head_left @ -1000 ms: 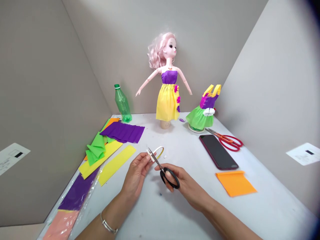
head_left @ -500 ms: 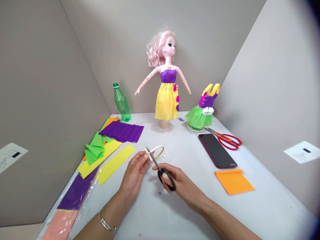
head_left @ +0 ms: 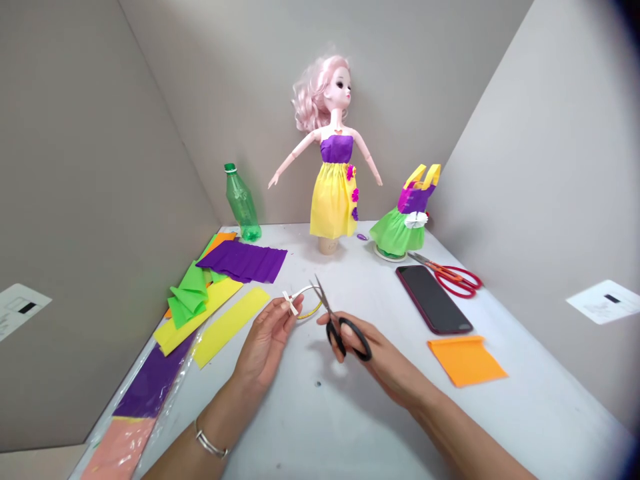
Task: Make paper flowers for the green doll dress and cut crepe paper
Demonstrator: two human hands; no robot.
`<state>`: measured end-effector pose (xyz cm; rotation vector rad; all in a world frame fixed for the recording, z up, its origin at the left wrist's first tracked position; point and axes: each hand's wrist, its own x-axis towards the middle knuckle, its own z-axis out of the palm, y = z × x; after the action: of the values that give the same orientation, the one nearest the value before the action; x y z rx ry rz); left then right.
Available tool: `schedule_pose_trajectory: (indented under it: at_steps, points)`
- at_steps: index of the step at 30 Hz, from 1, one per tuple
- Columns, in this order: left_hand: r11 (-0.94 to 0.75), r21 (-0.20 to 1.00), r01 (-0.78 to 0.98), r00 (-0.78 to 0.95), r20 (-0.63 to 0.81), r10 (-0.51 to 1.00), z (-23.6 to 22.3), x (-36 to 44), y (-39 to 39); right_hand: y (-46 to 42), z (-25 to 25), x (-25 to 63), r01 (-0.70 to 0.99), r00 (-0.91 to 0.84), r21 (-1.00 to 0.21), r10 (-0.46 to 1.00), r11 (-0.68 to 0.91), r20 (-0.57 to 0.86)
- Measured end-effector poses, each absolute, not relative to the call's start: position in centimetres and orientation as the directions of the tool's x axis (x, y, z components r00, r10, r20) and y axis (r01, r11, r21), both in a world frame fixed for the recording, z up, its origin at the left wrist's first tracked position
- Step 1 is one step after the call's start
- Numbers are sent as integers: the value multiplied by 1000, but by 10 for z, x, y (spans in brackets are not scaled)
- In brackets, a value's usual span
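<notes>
My left hand (head_left: 270, 333) pinches a thin white looped band (head_left: 317, 308), yellowish on its inner side, by a small white bow (head_left: 290, 304). The loop points right from my fingertips. My right hand (head_left: 360, 343) grips black-handled scissors (head_left: 326, 301) through the handle rings, blades parted and pointing up and away. The blades are by the right end of the loop; whether they touch it I cannot tell. Behind my hands stands a doll (head_left: 334, 180) with pink hair, a purple top and a yellow skirt with flowers down one side.
A green bottle (head_left: 242, 207) stands back left above purple crepe paper (head_left: 245, 260), green paper (head_left: 190, 293) and yellow strips (head_left: 233, 327). At right are a small green-skirted dress (head_left: 400, 227) on a stand, red-handled scissors (head_left: 457, 280), a phone (head_left: 434, 300) and orange paper (head_left: 467, 360).
The scissors have moved right, away from the bow, and their blades have opened. My left hand has turned slightly, and the bow now shows more plainly.
</notes>
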<state>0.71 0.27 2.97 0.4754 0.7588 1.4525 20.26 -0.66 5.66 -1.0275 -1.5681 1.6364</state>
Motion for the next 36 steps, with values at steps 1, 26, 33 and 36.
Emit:
schedule_pose_trajectory:
  at_steps: [1,26,33,36]
  points:
    - [85,697,-712,-51,-172,984,30,6,3,-3,58,207,163,-414,-986,904,-47,-112]
    - [73,652,-755,-51,-170,984,29,-2,9,-14,24,186,537,-766,-572,643,620,-23]
    - [64,652,-755,-57,-163,985,30,-4,10,20,21,198,772,-495,-413,865,483,87]
    - [68,660,-748,-58,-167,984,28,-5,11,39,16,199,821,-471,-327,879,469,77]
